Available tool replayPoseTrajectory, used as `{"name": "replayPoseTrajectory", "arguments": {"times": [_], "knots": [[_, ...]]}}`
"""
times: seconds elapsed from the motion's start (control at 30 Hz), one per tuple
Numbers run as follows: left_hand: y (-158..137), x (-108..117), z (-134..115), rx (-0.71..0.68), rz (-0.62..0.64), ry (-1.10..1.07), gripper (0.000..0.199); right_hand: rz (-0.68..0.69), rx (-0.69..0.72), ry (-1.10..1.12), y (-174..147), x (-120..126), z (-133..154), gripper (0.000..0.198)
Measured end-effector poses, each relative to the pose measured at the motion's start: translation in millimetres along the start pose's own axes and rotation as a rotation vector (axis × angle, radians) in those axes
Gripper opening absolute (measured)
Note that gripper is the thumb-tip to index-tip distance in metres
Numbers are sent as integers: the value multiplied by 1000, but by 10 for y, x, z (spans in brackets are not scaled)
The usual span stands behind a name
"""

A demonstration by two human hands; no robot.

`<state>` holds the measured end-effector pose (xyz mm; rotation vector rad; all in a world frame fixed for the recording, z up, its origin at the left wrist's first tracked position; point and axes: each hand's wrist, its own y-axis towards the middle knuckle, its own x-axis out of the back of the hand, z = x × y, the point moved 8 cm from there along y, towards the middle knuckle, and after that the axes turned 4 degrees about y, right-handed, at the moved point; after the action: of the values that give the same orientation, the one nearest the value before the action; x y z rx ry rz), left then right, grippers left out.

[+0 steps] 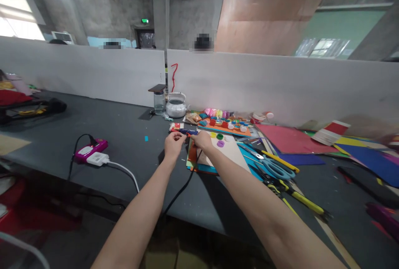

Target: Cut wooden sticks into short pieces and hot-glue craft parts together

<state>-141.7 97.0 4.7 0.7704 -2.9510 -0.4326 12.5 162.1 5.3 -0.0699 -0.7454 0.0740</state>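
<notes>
My left hand (173,146) is above the dark table, its thumb and fingertips pinched together. A small pale piece seems to show at the fingertips, too small to name. Right beside it, my right hand (203,141) is closed around a dark blue and orange-red glue gun (188,132), mostly hidden by the fingers. From under that hand a black cord (186,182) runs down over the table edge. Below my right hand lies a stack of coloured sheets with a cream sheet (232,154) on top. Yellow, green (220,136) and purple discs (220,144) rest on it.
Scissors (274,166), a yellow cutter (282,161) and yellow-handled pliers (304,200) lie to the right. Behind stand paint pots (230,126), a white pot (176,107) and a glass jar (159,102). A magenta power strip (92,151) sits left; a white partition (280,86) rises behind.
</notes>
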Motion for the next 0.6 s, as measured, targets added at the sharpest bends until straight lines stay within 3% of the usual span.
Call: {"name": "replayPoseTrajectory", "arguments": {"times": [0.4, 0.6], "knots": [[-47, -38, -41, -77, 54, 180, 15, 44, -16, 550, -270, 64, -90, 30], [-139, -147, -206, -204, 147, 238, 21, 30, 120, 805, -598, 401, -101, 15]]}}
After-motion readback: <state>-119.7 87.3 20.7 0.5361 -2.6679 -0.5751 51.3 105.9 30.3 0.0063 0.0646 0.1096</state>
